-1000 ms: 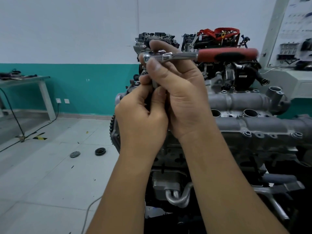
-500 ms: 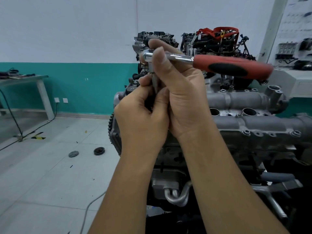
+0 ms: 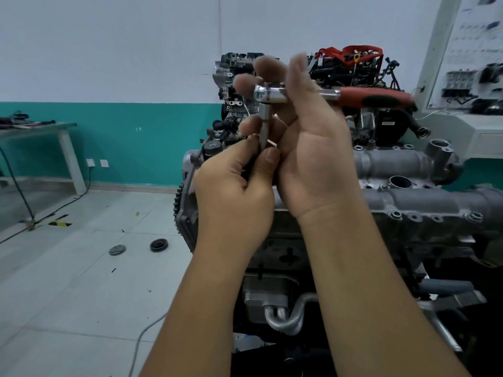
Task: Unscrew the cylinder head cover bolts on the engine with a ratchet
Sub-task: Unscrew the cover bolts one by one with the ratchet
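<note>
Two bare hands are held up in front of a big gray engine. Between them is a ratchet with a shiny metal head and a red and black handle that sticks out to the right.

A thin metal bar hangs straight down from the ratchet's head. The left hand is curled up, and its thumb and fingers pinch the lower end of that bar. What sits at the very bottom of the bar is hidden inside the hand.

The right hand is behind the ratchet with its palm facing the camera. Its fingers are spread and only a little bent around the shiny head. They look blurry, so I cannot tell if they really grip the head or just touch it.

The ratchet is up in the air, above the near left corner of the engine, and it does not touch the engine. Small bolts sit along the front edge of the engine's top cover.

Behind this engine stands another engine with red straps on it. A table stands by the green and white wall on the left. Two round dark discs lie on the tiled floor.
</note>
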{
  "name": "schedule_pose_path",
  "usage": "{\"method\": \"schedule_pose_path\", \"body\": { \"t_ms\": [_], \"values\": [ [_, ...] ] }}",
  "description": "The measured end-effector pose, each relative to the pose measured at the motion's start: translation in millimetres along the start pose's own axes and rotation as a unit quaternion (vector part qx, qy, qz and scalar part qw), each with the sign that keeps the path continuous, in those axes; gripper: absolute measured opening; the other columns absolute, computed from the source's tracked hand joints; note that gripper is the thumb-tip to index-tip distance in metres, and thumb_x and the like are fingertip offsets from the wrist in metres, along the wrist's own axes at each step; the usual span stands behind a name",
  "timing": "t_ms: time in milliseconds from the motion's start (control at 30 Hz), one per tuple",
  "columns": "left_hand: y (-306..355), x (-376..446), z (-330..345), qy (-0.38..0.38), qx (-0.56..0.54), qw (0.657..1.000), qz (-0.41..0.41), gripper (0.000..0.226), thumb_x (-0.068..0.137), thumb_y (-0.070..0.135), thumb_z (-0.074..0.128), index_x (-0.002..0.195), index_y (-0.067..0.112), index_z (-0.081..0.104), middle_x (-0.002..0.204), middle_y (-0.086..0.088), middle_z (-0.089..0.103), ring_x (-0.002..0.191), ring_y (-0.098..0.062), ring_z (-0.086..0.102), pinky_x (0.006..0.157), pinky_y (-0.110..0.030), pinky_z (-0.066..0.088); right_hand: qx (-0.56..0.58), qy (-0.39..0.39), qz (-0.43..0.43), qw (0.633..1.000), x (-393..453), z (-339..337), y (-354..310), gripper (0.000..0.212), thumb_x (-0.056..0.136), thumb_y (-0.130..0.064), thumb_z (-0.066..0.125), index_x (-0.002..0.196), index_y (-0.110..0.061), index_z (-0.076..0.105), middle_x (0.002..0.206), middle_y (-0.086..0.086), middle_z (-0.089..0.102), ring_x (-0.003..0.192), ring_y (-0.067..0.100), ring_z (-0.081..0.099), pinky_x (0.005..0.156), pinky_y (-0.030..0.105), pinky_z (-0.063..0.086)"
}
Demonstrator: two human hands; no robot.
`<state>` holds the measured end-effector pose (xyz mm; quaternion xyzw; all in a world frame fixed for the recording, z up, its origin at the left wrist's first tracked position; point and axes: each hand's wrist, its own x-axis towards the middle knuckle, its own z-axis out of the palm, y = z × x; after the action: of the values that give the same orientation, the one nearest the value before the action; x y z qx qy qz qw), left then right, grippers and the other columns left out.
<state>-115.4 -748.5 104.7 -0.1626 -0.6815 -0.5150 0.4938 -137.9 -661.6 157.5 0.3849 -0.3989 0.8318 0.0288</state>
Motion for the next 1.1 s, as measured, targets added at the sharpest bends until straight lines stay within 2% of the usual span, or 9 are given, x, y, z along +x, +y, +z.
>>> {"method": "schedule_pose_path", "body": {
  "t_ms": [67, 200, 333, 533, 633, 733, 833, 933, 1100],
  "values": [
    [-1, 0, 1, 0.002, 0.000, 1.000, -0.003, 0.014, 0.098, 0.008, 0.062, 0.094, 0.008, 0.075, 0.080, 0.014, 0.068, 0.074, 0.005, 0.059, 0.069, -0.016, 0.045, 0.019, 0.000, 0.013, 1.000, 0, 1, 2, 0.025, 0.105, -0.030, 0.053, 0.109, -0.009, 0.066, 0.094, 0.013, 0.074, 0.065, 0.019, 0.060, 0.064, 0.027, 0.054],
    [-2, -3, 2, 0.015, -0.030, 0.999, 0.002, 0.016, 0.101, 0.008, 0.061, 0.091, 0.015, 0.071, 0.075, 0.013, 0.067, 0.068, -0.005, 0.061, 0.065, -0.022, 0.046, -0.044, -0.041, -0.048, 0.997, 1, -2, 5, 0.020, 0.092, -0.002, 0.069, 0.109, -0.010, 0.069, 0.100, 0.011, 0.073, 0.080, 0.016, 0.064, 0.074, 0.029, 0.055],
    [-5, -8, 5, 0.040, -0.062, 0.997, 0.005, 0.015, 0.098, 0.003, 0.060, 0.108, 0.003, 0.072, 0.084, 0.002, 0.072, 0.071, -0.010, 0.065, 0.067, -0.025, 0.049, -0.064, -0.045, -0.020, 0.997, -1, 1, 11, 0.018, 0.098, -0.017, 0.066, 0.116, -0.017, 0.069, 0.092, 0.004, 0.076, 0.075, 0.013, 0.060, 0.071, 0.024, 0.054],
    [-6, -5, 5, 0.039, -0.061, 0.997, -0.002, 0.021, 0.100, 0.009, 0.059, 0.114, 0.012, 0.073, 0.095, 0.003, 0.076, 0.088, -0.015, 0.072, 0.076, -0.031, 0.055, 0.019, -0.014, 0.058, 0.998, 1, 4, 7, 0.037, 0.107, -0.042, 0.046, 0.109, -0.011, 0.068, 0.087, 0.009, 0.076, 0.066, 0.015, 0.061, 0.064, 0.026, 0.052],
    [-7, -6, 7, 0.053, -0.061, 0.997, -0.008, 0.023, 0.101, 0.012, 0.057, 0.118, 0.008, 0.071, 0.094, 0.003, 0.074, 0.085, -0.013, 0.070, 0.074, -0.029, 0.053, 0.008, -0.034, 0.019, 0.999, -1, 2, 8, 0.015, 0.102, -0.020, 0.059, 0.111, -0.012, 0.068, 0.096, 0.016, 0.070, 0.074, 0.019, 0.062, 0.070, 0.029, 0.055],
    [-9, -7, 8, 0.073, -0.051, 0.996, -0.004, 0.018, 0.103, 0.012, 0.057, 0.109, 0.002, 0.070, 0.084, 0.010, 0.068, 0.078, -0.005, 0.063, 0.072, -0.023, 0.048, -0.009, -0.053, -0.011, 0.998, -3, 3, 13, 0.019, 0.093, -0.008, 0.067, 0.110, -0.018, 0.069, 0.105, 0.016, 0.067, 0.075, 0.016, 0.059, 0.072, 0.026, 0.055],
    [-9, -6, 10, 0.068, -0.052, 0.996, -0.007, 0.019, 0.102, 0.014, 0.057, 0.111, 0.005, 0.071, 0.087, 0.009, 0.070, 0.081, -0.005, 0.064, 0.075, -0.023, 0.048, 0.010, -0.036, 0.019, 0.999, -2, 6, 13, 0.013, 0.101, -0.022, 0.060, 0.108, -0.017, 0.070, 0.097, 0.008, 0.074, 0.070, 0.014, 0.058, 0.068, 0.024, 0.053],
    [-9, -5, 10, 0.066, -0.038, 0.997, -0.003, 0.021, 0.102, 0.014, 0.057, 0.113, 0.006, 0.072, 0.085, 0.016, 0.067, 0.079, 0.003, 0.060, 0.073, -0.013, 0.045, 0.042, 0.005, 0.076, 0.996, 1, 3, 9, 0.033, 0.106, -0.036, 0.051, 0.090, -0.013, 0.069, 0.083, 0.009, 0.074, 0.062, 0.015, 0.061, 0.060, 0.025, 0.055],
    [-10, -6, 9, 0.063, -0.057, 0.996, -0.005, 0.015, 0.103, 0.012, 0.054, 0.093, 0.015, 0.065, 0.071, 0.019, 0.060, 0.067, 0.002, 0.055, 0.064, -0.015, 0.041, 0.007, -0.029, 0.025, 0.999, -1, 3, 15, 0.007, 0.095, -0.009, 0.068, 0.099, -0.014, 0.071, 0.085, 0.008, 0.070, 0.077, 0.015, 0.064, 0.073, 0.025, 0.054]
  ]
}}
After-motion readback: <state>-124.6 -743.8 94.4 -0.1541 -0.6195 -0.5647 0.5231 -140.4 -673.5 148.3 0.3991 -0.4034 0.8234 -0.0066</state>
